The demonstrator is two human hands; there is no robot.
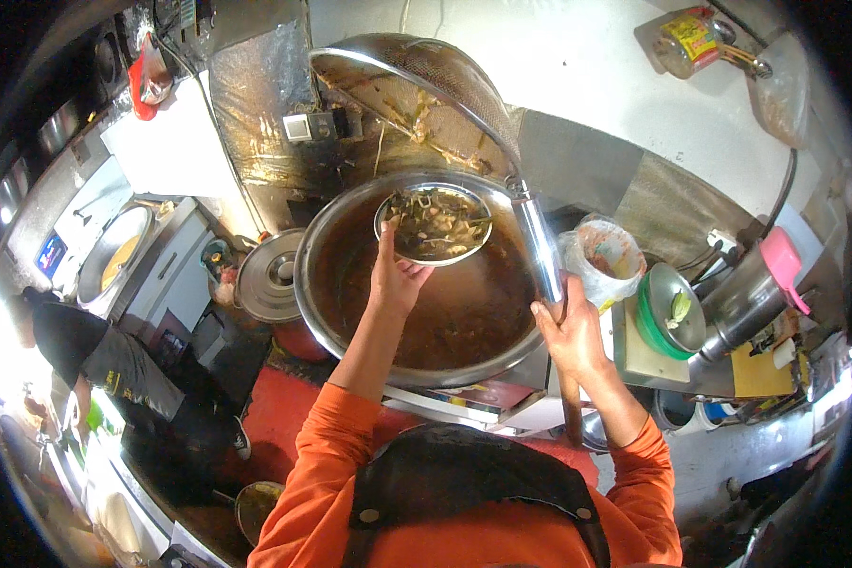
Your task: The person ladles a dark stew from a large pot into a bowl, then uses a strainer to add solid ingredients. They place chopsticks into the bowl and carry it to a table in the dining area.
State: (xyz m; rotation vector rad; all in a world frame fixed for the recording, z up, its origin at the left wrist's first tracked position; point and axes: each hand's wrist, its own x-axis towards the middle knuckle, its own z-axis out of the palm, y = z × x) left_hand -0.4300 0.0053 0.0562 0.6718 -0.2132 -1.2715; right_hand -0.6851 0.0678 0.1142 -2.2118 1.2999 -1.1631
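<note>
My left hand grips the near left rim of a bowl, thumb on the edge and fingers underneath. Cooked greens and pieces of food in liquid fill the bowl, which is over a large metal pot of brown broth. My right hand is closed around the handle of a large mesh strainer, where its metal tube meets a wooden shaft. The strainer's basket is raised and tilted above the pot's far side, with bits of food stuck to the mesh.
Left of the pot stands a lidded metal pot. To its right are a plastic-lined tub, a green basin with a metal bowl and a tall metal pot. Another person stands at the left, beside a counter.
</note>
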